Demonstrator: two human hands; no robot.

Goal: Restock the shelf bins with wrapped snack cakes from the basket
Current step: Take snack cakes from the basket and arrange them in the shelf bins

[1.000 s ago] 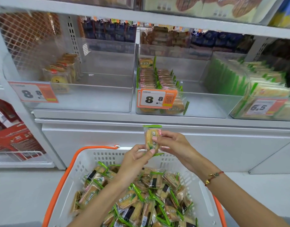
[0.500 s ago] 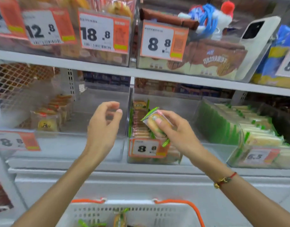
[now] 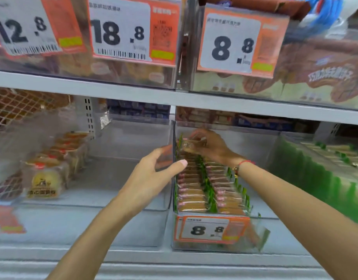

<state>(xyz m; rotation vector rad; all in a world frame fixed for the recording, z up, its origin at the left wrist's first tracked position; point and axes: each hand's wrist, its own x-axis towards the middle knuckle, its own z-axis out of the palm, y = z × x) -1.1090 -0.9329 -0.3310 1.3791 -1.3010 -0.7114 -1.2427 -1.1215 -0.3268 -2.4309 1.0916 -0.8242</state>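
Wrapped snack cake (image 3: 191,146) in right hand (image 3: 211,147), over bin (image 3: 261,244)

The small print on the 8.8 price tag (image 3: 211,230) of the middle bin (image 3: 214,247) was too blurred to read. Behind that tag, the front cakes showed only as a brown smear. Above the tag, the right hand (image 3: 211,146) covered most of a wrapped snack cake (image 3: 187,146), its label illegible. Left of the tag, the clear bin wall blurred the left hand's (image 3: 152,176) fingertips (image 3: 164,156). Both forearms ran off the bottom edge.
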